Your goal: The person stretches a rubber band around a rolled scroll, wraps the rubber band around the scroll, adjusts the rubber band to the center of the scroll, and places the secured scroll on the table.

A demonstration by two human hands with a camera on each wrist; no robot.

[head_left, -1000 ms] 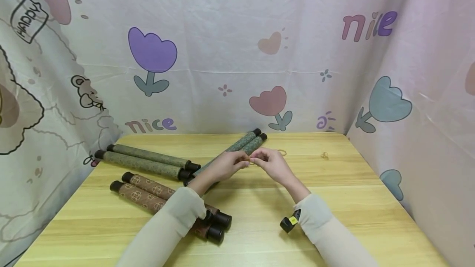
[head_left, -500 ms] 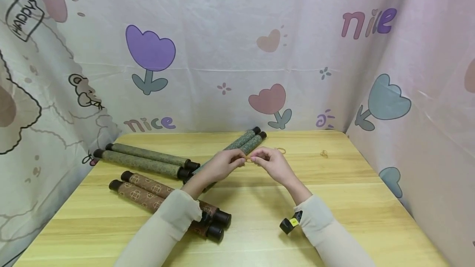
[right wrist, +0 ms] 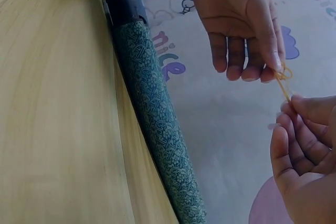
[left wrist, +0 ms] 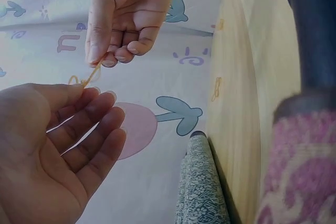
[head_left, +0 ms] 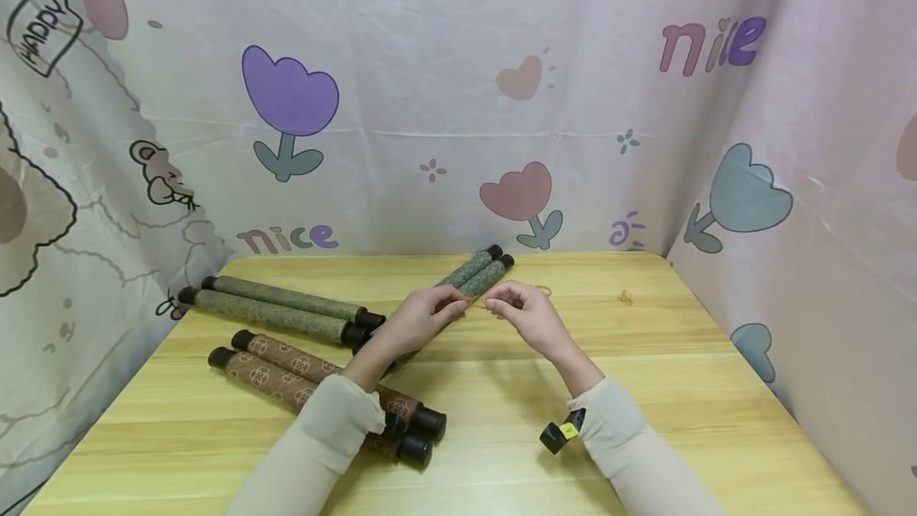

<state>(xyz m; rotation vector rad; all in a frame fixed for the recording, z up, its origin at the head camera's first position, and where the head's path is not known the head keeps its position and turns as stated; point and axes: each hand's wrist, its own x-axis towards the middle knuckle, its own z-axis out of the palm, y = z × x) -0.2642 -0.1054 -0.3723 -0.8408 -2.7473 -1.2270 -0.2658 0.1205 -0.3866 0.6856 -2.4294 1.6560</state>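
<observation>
In the head view my left hand (head_left: 423,318) and right hand (head_left: 528,317) face each other over the table. Between them runs a thin yellow rubber band (left wrist: 92,74), drawn into a strand. My left thumb and fingertips pinch its looped, bunched end (right wrist: 283,73); my right thumb and index finger pinch the other end. Just behind the left hand lies a scroll with teal patterned cloth (head_left: 467,269), its two rolls side by side with black end knobs. The left hand and forearm cover its near part.
To the left lie an olive two-roll scroll (head_left: 272,317) and, nearer, a brown flowered one (head_left: 268,380), partly under the left sleeve. Loose rubber bands (head_left: 626,298) lie on the right of the wooden table (head_left: 688,388). A printed curtain (head_left: 423,46) encloses the back and sides.
My left hand has drawn leftward, away from the right hand, and the strand of rubber band between them shows longer. The right hand has barely moved. The scrolls stay put.
</observation>
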